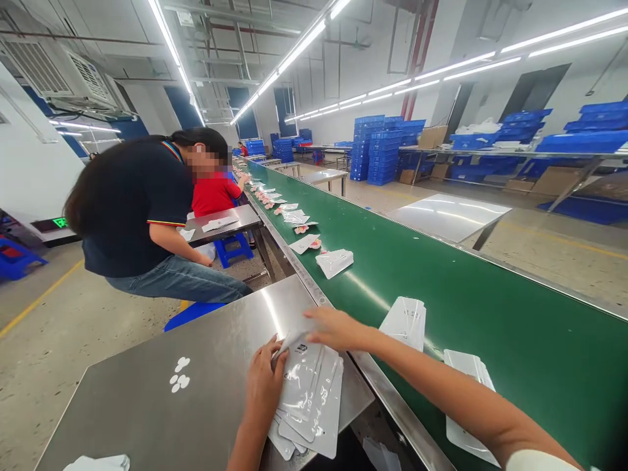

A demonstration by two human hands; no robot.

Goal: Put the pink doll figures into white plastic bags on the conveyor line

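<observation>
A fanned pile of shiny white plastic pouches (326, 399) lies on the corner of the metal table, beside the conveyor. My left hand (265, 379) is closed on the near-left edge of the top white pouch (300, 369), which has a small dark print and is tilted up at its far end. Over that far end reaches my right hand (338, 329), its fingers stretched and slightly apart; whether the fingertips touch the pouch is unclear. Several small white oval pieces (180, 376) lie on the table to the left.
A green conveyor belt (392, 261) runs along my right, carrying white pouches (334, 263) and pinkish items farther off. A co-worker in a dark shirt (132, 196) bends beside another metal table (230, 222). Blue crates (385, 150) are stacked behind the belt.
</observation>
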